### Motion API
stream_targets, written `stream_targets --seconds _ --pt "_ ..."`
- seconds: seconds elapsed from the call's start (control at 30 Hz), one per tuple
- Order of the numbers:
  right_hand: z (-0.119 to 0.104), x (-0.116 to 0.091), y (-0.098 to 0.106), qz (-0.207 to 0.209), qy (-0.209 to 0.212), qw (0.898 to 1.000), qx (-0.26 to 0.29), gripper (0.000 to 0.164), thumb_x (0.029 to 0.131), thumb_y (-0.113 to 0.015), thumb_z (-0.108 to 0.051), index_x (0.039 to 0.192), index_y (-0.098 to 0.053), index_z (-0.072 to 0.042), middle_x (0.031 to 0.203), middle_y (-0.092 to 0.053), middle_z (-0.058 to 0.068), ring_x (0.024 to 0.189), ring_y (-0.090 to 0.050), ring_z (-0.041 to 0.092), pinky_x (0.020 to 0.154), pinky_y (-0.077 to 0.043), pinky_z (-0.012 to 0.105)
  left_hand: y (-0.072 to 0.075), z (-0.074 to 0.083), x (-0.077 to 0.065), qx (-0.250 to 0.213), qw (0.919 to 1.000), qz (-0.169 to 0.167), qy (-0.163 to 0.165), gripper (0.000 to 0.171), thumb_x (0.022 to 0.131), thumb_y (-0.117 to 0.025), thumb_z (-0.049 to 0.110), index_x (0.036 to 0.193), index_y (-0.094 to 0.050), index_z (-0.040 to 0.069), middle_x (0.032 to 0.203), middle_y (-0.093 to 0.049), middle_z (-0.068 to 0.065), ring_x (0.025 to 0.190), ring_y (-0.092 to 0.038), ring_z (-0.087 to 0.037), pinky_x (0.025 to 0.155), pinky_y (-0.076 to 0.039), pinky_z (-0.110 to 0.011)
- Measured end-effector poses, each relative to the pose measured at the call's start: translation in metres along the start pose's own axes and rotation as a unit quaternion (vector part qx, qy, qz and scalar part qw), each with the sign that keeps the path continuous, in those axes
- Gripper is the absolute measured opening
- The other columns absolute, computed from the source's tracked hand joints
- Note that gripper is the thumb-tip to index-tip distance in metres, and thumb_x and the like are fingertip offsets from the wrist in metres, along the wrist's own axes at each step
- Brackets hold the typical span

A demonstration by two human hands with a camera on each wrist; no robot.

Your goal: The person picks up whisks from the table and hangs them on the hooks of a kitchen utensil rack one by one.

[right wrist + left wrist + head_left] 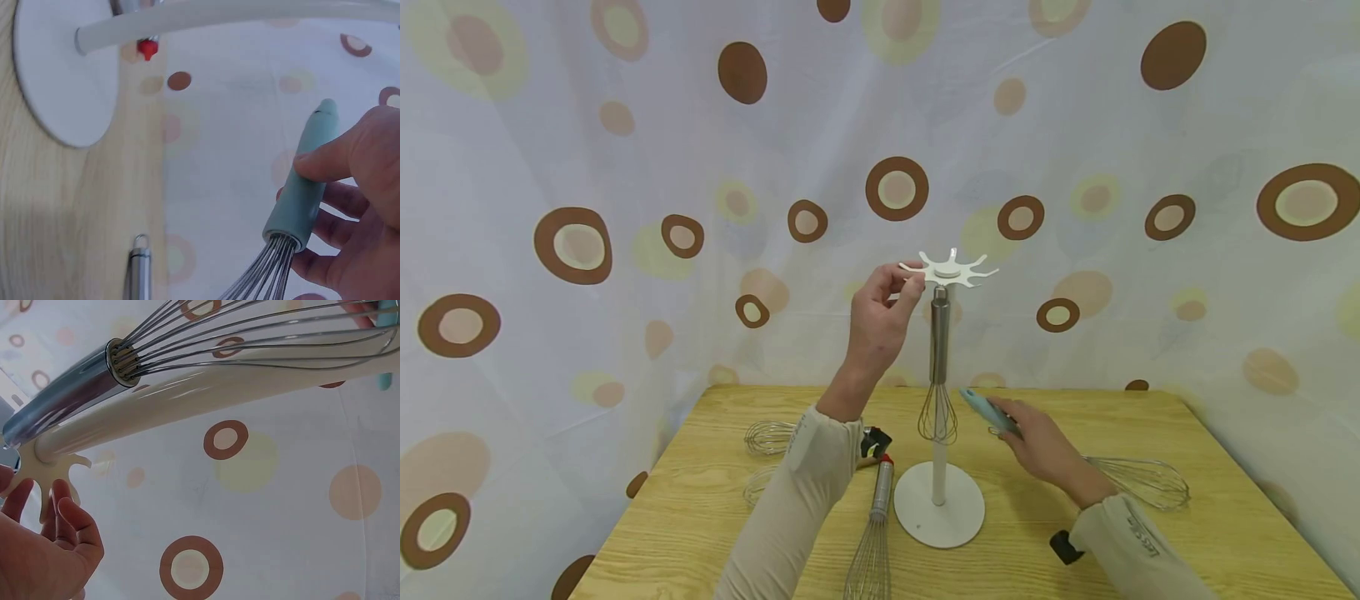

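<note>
A white hanging stand (961, 529) has a round base and a top ring of curved hooks (947, 268). My left hand (880, 321) pinches a hook on the ring's left side between thumb and fingers, seen too in the left wrist view. From the front of the ring hangs a steel-handled whisk (940, 342), its wires down beside the pole. To the right of the pole, my right hand (1041, 442) grips a whisk by its light blue handle (300, 187). In the right wrist view that handle's end points up and its wires run down, partly out of frame.
On the wooden table (1015, 567), a silver whisk with a red tip (882, 492) lies left of the base. Further left are more wire whisks (767, 437), partly behind my left sleeve. A steel-handled whisk (140, 275) lies on the right. A dotted curtain (1075, 125) hangs behind.
</note>
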State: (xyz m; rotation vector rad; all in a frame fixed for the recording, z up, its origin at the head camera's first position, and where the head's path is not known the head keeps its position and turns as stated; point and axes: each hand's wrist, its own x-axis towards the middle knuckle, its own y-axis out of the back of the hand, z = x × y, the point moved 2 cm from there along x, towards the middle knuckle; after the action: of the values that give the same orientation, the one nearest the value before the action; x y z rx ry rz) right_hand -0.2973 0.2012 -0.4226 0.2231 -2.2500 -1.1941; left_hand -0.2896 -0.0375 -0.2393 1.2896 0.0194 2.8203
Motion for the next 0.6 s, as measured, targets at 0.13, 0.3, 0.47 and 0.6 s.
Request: stream_targets --seconds 0.13,0.3,0.47,0.6 --pt "-0.017 0.003 0.010 0.038 0.007 0.998 0.048 0.054 0.090 -0.058 0.004 0.141 -0.039 0.000 0.122 -0.052 0.022 0.094 -0.060 0.031 0.071 -0.052 0.038 0.000 0.001 0.000 0.000 1.0000 0.002 0.001 0.016 0.095 -0.054 0.012 0.102 -0.059 -0.001 0.112 -0.062 -0.012 0.090 -0.058 -0.012 0.070 -0.045 -0.023" --pt "-0.032 0.004 0.018 0.091 0.028 0.993 0.072 0.055 0.090 -0.058 0.006 0.141 -0.038 0.000 0.119 -0.051 0.022 0.095 -0.059 0.034 0.066 -0.053 0.033 0.000 0.001 0.001 0.000 1.0000 0.001 0.005 0.016 0.095 -0.054 0.012 0.102 -0.060 -0.001 0.110 -0.062 -0.012 0.089 -0.058 -0.011 0.069 -0.044 -0.023" --pt "-0.044 0.006 0.026 0.163 0.073 0.982 0.059 0.057 0.086 -0.061 0.010 0.139 -0.041 0.001 0.118 -0.053 0.020 0.101 -0.056 0.032 0.072 -0.052 0.044 0.000 0.000 0.001 0.002 1.0000 0.001 0.006 0.016 0.095 -0.054 0.012 0.103 -0.060 -0.001 0.109 -0.062 -0.012 0.089 -0.058 -0.011 0.068 -0.044 -0.023" --pt "-0.055 0.008 0.035 0.214 0.113 0.968 0.066 0.061 0.081 -0.064 0.015 0.137 -0.043 0.002 0.116 -0.055 0.021 0.098 -0.059 0.034 0.072 -0.052 0.046 0.000 0.000 0.001 0.003 1.0000 0.002 0.006 0.015 0.095 -0.054 0.011 0.102 -0.060 -0.001 0.109 -0.062 -0.012 0.089 -0.058 -0.013 0.068 -0.044 -0.023"
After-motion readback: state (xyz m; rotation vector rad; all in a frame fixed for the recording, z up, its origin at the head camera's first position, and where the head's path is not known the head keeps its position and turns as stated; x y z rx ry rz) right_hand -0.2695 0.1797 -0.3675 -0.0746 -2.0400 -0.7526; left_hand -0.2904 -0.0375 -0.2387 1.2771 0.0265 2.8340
